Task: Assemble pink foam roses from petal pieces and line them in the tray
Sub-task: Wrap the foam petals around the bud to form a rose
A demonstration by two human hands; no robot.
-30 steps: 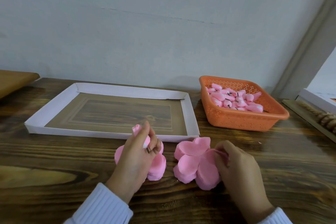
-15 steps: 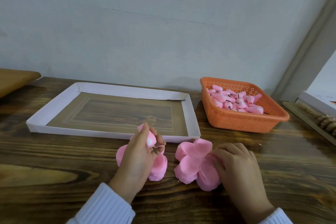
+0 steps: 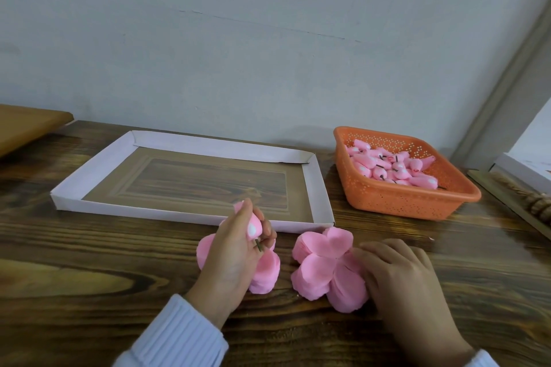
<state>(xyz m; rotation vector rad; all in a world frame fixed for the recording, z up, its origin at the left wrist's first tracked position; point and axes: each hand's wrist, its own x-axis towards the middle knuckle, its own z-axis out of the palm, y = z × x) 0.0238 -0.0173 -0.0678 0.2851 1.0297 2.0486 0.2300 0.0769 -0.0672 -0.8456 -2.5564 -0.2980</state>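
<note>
A dark, heavily grained wooden table (image 3: 89, 277) stood against a plain, pale grey-blue wall (image 3: 238, 39) in soft, even light. A grey frame (image 3: 512, 83) slanted up at right; a brown board (image 3: 24, 125) edged the left.

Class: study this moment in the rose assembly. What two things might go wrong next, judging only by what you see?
1. The right hand curls against a thick petal stack; it may lift several petals instead of one.
2. The left hand pinches the bud in a fingertip grip above other petals; it might slip and scatter them.
</note>
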